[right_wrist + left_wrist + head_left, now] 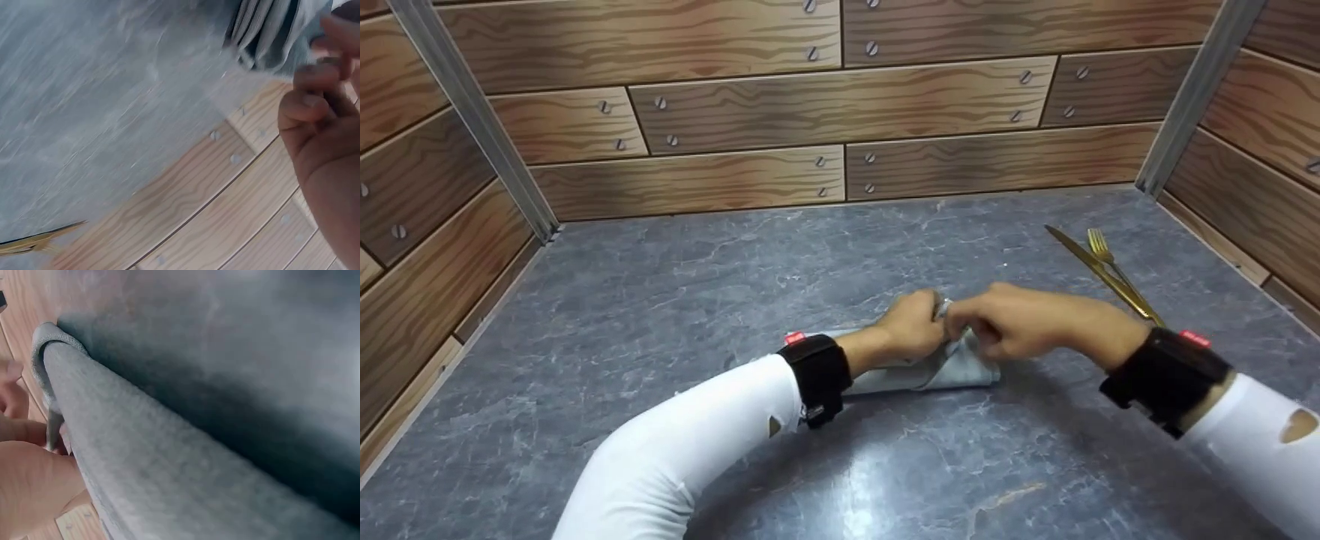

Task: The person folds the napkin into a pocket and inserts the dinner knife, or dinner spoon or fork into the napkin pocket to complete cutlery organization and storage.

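Note:
A pale grey-green cloth napkin (960, 367) lies folded into a long band on the table in front of me. My left hand (911, 326) grips its upper part; in the left wrist view thumb and fingers pinch the cloth edge beside a curled-over fold (56, 340). Close against the left fingertips is my right hand (1020, 322), its fingers bent above the napkin's right end. Gathered pleats of the napkin (264, 34) show beside the right hand (320, 129) in the right wrist view. I cannot tell whether the right fingers hold the cloth.
A gold knife (1091, 262) and a gold fork (1102, 251) lie crossed on the grey marbled table (660, 300), beyond the right forearm. Wood-patterned walls (735, 112) enclose the table at the back and both sides.

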A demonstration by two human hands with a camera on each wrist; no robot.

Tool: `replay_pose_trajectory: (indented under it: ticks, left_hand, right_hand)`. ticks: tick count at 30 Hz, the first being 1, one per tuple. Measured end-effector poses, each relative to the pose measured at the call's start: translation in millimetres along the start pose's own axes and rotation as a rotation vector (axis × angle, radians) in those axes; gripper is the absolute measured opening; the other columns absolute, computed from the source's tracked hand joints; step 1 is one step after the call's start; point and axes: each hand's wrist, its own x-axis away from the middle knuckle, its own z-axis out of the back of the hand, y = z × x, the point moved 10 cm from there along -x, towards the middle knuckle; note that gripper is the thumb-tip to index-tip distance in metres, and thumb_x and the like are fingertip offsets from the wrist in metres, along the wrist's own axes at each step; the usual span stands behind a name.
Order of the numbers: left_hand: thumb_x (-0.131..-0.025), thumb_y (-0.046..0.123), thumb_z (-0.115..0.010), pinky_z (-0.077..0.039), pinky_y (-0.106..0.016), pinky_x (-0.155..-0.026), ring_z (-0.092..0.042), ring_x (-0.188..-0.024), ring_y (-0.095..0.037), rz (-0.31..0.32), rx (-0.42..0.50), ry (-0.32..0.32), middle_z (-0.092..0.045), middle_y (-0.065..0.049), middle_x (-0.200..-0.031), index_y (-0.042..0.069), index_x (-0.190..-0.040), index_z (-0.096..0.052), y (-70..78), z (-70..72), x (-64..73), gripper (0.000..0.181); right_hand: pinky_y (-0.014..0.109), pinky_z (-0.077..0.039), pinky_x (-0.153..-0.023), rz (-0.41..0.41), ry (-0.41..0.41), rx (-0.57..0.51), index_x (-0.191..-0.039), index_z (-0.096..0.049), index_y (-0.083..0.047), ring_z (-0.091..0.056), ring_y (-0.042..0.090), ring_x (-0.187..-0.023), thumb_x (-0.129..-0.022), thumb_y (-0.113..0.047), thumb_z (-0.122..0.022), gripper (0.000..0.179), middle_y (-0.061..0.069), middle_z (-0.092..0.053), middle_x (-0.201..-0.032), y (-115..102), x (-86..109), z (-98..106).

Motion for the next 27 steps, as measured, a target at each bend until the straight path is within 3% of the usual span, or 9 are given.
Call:
replay_pose_trajectory:
  ticks: [5, 10, 15, 18, 21, 24, 27]
  left_hand:
    - [-0.097, 0.010, -0.072, -0.054, -0.018, -0.072, -0.067, -0.083, -0.004, -0.047, 0.143, -0.033, -0.073, 0.013, -0.090, 0.024, -0.101, -0.070, -5.3, -1.1, 4.1, 0.015]
    - [-0.086, 0.009, -0.068, -0.059, -0.017, -0.085, -0.072, -0.095, 0.001, -0.084, 0.163, -0.082, -0.079, 0.015, -0.101, 0.024, -0.120, -0.082, -8.9, -9.9, 3.7, 0.039]
    - [-0.090, 0.007, -0.063, -0.059, -0.016, -0.097, -0.075, -0.112, -0.001, -0.204, 0.081, -0.152, -0.086, 0.005, -0.124, 0.018, -0.141, -0.083, 1.4, -15.3, 9.1, 0.056]
    - [-0.099, 0.013, -0.060, -0.059, -0.023, -0.107, -0.076, -0.125, -0.010, -0.351, -0.080, -0.202, -0.084, -0.002, -0.138, 0.019, -0.146, -0.083, 13.0, -20.6, 17.1, 0.053]
    - [-0.108, 0.023, -0.051, -0.053, -0.038, -0.121, -0.070, -0.144, -0.022, -0.468, -0.247, -0.248, -0.076, -0.008, -0.154, 0.017, -0.145, -0.084, 23.0, -27.6, 26.7, 0.050]
    - [-0.112, 0.028, -0.042, -0.041, -0.048, -0.137, -0.060, -0.160, -0.025, -0.476, -0.267, -0.301, -0.066, -0.011, -0.169, 0.012, -0.150, -0.079, 27.0, -28.9, 35.2, 0.056]
    - [-0.112, 0.029, -0.042, -0.038, -0.040, -0.142, -0.056, -0.166, -0.020, -0.421, -0.162, -0.389, -0.063, -0.008, -0.175, 0.011, -0.160, -0.071, 30.0, -18.1, 50.0, 0.059]
  right_hand:
    - [0.022, -0.044, -0.060, -0.115, -0.126, 0.009, -0.125, -0.085, -0.009, -0.046, -0.004, -0.063, -0.091, 0.002, -0.080, 0.036, -0.007, -0.061, -0.070, 6, -3.5, -15]
    - [0.024, -0.050, -0.065, -0.120, -0.142, 0.066, -0.108, -0.083, -0.008, -0.053, -0.002, -0.071, -0.094, -0.001, -0.085, 0.015, -0.001, -0.073, -0.081, 12, -1.6, -16]
    - [0.022, -0.044, -0.057, -0.056, -0.032, 0.078, -0.096, -0.078, -0.011, -0.046, -0.005, -0.066, -0.095, -0.001, -0.085, 0.012, -0.003, -0.069, -0.073, 13, 4.8, 0]
    - [0.022, -0.040, -0.055, -0.049, -0.013, 0.091, -0.097, -0.078, -0.011, -0.042, -0.006, -0.063, -0.098, -0.002, -0.085, 0.011, -0.003, -0.063, -0.069, 12, 6.2, 8]
    - [0.023, -0.041, -0.055, -0.083, -0.037, 0.109, -0.098, -0.078, -0.011, -0.044, -0.004, -0.063, -0.101, -0.003, -0.085, 0.011, -0.004, -0.063, -0.070, 12, 4.4, 8]
    - [0.024, -0.043, -0.056, -0.119, -0.060, 0.111, -0.099, -0.077, -0.012, -0.048, 0.001, -0.064, -0.101, -0.002, -0.082, 0.012, -0.004, -0.064, -0.073, 19, 1.1, 2]
    - [0.030, -0.054, -0.062, -0.107, -0.072, 0.109, -0.101, -0.075, -0.014, -0.058, 0.007, -0.070, -0.101, -0.005, -0.078, 0.009, -0.001, -0.071, -0.081, 33, -0.6, -14]
